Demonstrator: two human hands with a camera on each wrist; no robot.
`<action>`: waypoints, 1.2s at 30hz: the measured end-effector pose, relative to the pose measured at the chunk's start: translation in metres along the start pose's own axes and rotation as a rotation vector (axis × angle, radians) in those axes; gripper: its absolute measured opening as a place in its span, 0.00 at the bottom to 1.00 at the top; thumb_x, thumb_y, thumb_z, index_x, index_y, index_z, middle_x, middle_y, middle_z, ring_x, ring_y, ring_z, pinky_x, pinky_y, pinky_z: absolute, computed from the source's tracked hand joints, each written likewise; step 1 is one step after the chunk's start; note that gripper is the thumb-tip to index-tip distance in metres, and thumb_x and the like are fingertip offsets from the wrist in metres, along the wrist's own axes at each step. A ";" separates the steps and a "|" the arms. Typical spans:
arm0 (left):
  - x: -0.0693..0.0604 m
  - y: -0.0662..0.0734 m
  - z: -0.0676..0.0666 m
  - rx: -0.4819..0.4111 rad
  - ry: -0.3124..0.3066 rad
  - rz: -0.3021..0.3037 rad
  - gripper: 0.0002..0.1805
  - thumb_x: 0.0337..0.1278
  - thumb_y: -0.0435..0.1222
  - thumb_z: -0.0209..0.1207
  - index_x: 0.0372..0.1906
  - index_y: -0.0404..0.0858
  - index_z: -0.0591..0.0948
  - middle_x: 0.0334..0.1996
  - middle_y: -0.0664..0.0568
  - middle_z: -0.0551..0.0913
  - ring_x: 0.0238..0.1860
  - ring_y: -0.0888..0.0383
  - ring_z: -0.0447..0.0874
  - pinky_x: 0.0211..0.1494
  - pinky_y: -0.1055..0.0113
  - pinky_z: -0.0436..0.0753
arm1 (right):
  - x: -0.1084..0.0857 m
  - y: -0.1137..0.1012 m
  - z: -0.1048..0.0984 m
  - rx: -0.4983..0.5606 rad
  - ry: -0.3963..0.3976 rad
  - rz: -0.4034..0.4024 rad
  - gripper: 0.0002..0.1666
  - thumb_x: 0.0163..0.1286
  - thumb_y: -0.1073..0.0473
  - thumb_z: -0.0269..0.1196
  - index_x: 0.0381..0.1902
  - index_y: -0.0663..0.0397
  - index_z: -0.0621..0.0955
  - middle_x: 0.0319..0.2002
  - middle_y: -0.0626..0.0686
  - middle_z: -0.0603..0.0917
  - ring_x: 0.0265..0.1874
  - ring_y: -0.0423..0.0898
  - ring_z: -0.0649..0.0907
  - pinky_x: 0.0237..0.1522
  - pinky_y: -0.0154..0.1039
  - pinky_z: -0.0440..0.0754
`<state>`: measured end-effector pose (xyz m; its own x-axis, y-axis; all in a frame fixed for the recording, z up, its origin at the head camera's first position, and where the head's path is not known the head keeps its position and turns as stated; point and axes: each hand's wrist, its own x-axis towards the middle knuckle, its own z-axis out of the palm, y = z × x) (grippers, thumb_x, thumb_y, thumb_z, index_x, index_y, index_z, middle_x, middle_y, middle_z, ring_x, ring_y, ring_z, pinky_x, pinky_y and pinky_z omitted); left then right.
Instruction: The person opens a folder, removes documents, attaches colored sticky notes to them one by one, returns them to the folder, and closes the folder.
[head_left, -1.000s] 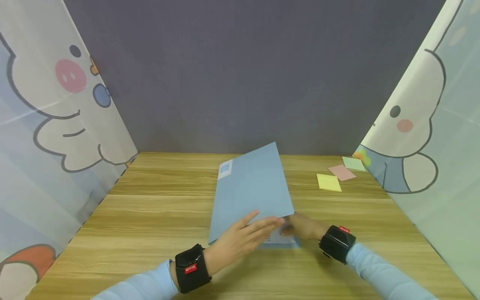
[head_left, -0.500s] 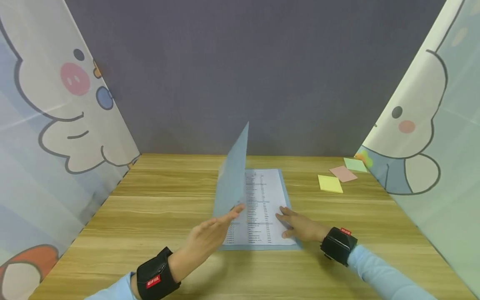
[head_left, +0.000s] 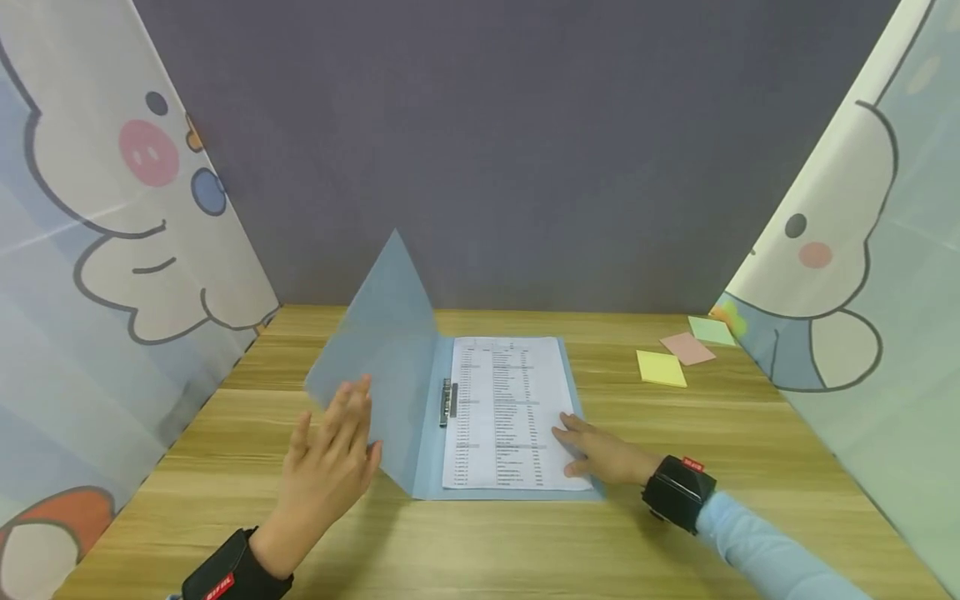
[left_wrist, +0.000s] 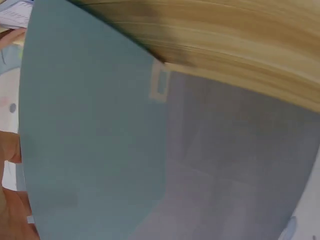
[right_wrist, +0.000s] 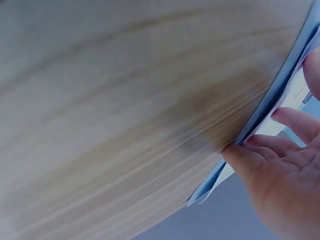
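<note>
A light blue folder (head_left: 430,467) lies spread on the wooden table in the head view. Its front cover (head_left: 393,333) stands tilted up on the left, apart from the tabletop. Printed sheets (head_left: 510,417) lie in the right half, beside a metal clip (head_left: 446,402) near the spine. My left hand (head_left: 330,467) is at the cover's lower left part with its fingers straight; in the left wrist view, the fingers (left_wrist: 11,147) meet the cover's edge. On the right edge of the sheets and folder rests my right hand (head_left: 607,454), fingers spread.
Yellow (head_left: 662,368), pink (head_left: 687,347) and green (head_left: 711,330) sticky note pads lie at the table's back right. A dark grey panel (head_left: 495,150) closes off the back. Cartoon-printed curtains (head_left: 82,250) hang along both sides.
The folder's cover has swung from right to left, uncovering the printed sheets and the clip. My left hand has moved left with it. My right hand has stayed at the folder's right edge.
</note>
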<state>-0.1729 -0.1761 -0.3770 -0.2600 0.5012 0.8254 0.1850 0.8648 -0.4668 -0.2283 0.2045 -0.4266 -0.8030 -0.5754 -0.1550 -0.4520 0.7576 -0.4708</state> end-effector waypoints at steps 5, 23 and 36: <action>-0.009 -0.009 -0.001 -0.071 -0.048 -0.072 0.29 0.59 0.48 0.39 0.48 0.29 0.79 0.58 0.43 0.74 0.65 0.48 0.62 0.72 0.56 0.40 | 0.001 0.001 0.000 -0.005 0.004 -0.014 0.39 0.60 0.52 0.61 0.64 0.67 0.64 0.68 0.69 0.53 0.68 0.65 0.52 0.64 0.59 0.55; -0.046 -0.032 -0.005 -0.279 -0.658 -0.211 0.32 0.56 0.55 0.51 0.45 0.29 0.80 0.51 0.33 0.76 0.53 0.36 0.72 0.57 0.42 0.68 | 0.000 0.002 0.002 0.006 0.001 -0.018 0.39 0.59 0.54 0.62 0.63 0.69 0.64 0.68 0.70 0.53 0.67 0.66 0.53 0.64 0.60 0.55; -0.063 -0.042 0.008 -0.396 -1.051 -0.286 0.24 0.45 0.46 0.64 0.43 0.31 0.81 0.46 0.35 0.79 0.40 0.40 0.81 0.31 0.52 0.80 | 0.003 0.002 0.005 -0.034 0.015 -0.019 0.39 0.58 0.53 0.63 0.63 0.69 0.65 0.67 0.69 0.56 0.67 0.65 0.55 0.63 0.60 0.57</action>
<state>-0.1715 -0.2437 -0.4118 -0.9653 0.2285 0.1265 0.2277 0.9735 -0.0202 -0.2299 0.2032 -0.4322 -0.7996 -0.5857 -0.1328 -0.4806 0.7566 -0.4434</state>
